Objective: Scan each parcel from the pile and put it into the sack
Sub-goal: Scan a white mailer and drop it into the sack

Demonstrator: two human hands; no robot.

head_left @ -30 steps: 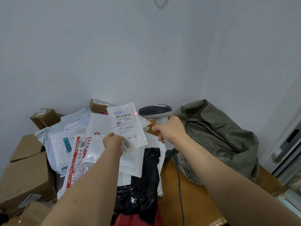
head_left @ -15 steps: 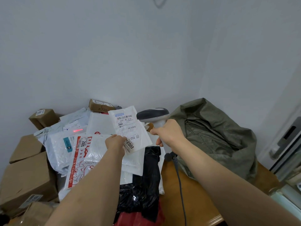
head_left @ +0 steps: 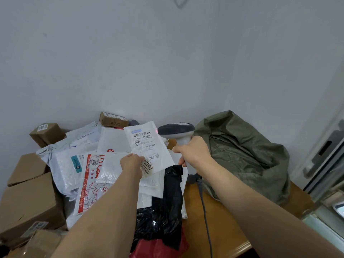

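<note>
My left hand pinches the lower edge of a small white parcel, holding it upright with its barcode label facing me. My right hand grips the handle of a grey barcode scanner, whose head points left at the parcel's top right corner; a red light glows at its nose. The pile of parcels, white mailers, a black bag and a red one, lies below my left arm. The olive green sack sits slumped and open on the right, just behind the scanner.
Brown cardboard boxes stack along the left, with smaller ones at the back against the wall. The wooden table shows between pile and sack, with the scanner's grey cable trailing over it. A metal-framed door stands at right.
The parcel and scanner have shifted slightly, with the scanner's red light back at the parcel's top right corner instead of falling on the pile at the left.
</note>
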